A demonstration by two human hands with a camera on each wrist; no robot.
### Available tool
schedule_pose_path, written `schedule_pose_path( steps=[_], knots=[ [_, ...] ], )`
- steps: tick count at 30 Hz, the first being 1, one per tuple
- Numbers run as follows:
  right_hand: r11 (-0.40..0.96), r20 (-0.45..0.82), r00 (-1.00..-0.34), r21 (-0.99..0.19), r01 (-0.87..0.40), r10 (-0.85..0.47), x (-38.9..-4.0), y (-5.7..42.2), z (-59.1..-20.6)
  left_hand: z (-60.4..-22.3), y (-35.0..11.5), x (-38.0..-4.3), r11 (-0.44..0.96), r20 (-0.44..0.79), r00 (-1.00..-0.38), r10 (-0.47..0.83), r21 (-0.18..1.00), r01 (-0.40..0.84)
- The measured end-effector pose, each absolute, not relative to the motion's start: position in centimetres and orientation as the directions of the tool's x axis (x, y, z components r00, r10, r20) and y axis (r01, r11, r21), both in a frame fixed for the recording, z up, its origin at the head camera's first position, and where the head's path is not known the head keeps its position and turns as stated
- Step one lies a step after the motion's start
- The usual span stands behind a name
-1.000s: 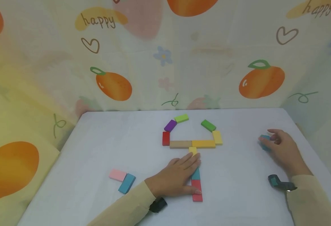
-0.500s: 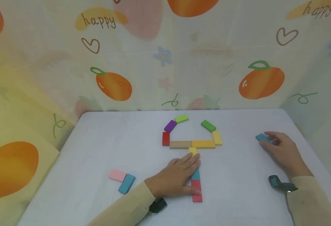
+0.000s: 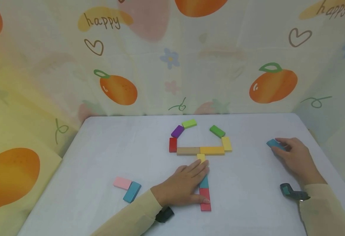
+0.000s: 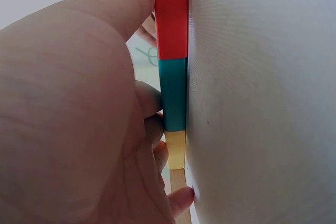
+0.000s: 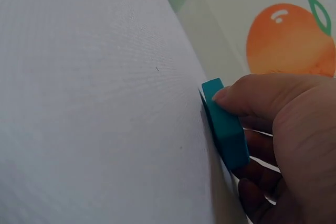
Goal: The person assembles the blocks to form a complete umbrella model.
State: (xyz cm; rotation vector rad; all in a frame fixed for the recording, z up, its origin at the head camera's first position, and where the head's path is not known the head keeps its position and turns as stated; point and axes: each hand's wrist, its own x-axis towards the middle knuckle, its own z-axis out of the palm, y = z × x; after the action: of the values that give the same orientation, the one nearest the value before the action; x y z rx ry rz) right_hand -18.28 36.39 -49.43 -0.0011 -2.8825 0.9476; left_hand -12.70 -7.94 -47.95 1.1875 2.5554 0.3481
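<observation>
At the table's right side my right hand (image 3: 297, 159) pinches a blue block (image 3: 275, 144) between thumb and fingers. The right wrist view shows this block (image 5: 226, 124) tilted close to the white tabletop; whether it touches cannot be told. My left hand (image 3: 184, 185) lies with fingers extended across a vertical row of blocks. That row has a yellow block (image 3: 201, 157) at its far end, a teal block (image 3: 204, 182) and a red block (image 3: 205, 196), partly covered by the hand. In the left wrist view the thumb touches the red block (image 4: 172, 14).
Above the row, a tan block (image 3: 188, 151) and an orange-yellow block (image 3: 212, 150) form a bar. Red, purple (image 3: 177, 131), lime (image 3: 189, 123), green (image 3: 217, 131) and yellow blocks curve over it. A pink block (image 3: 123, 183) and a blue block (image 3: 132, 192) lie at left.
My right hand has turned the blue block from a steeper to a flatter slant and shifted it slightly left. The left hand and the arranged blocks have stayed put.
</observation>
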Motion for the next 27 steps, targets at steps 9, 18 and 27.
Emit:
schedule_pose_path(
  steps=[9, 18, 27],
  knots=[
    [0.799, 0.115, -0.993, -0.598, -0.060, 0.011, -18.8, 35.3, -48.2, -47.8, -8.0, -12.7, 0.632, -0.171, -0.615, 0.770, 0.337, 0.698],
    [0.782, 0.148, -0.985, -0.602, -0.160, -0.088, -20.5, 31.8, -45.8, -47.6, -8.0, -12.7, 0.632, -0.171, -0.615, 0.770, 0.335, 0.699],
    [0.769, 0.162, -0.975, -0.599, -0.222, -0.155, -22.5, 27.7, -43.0, -47.8, -8.0, -12.7, 0.625, -0.168, -0.608, 0.776, 0.339, 0.703]
  ],
)
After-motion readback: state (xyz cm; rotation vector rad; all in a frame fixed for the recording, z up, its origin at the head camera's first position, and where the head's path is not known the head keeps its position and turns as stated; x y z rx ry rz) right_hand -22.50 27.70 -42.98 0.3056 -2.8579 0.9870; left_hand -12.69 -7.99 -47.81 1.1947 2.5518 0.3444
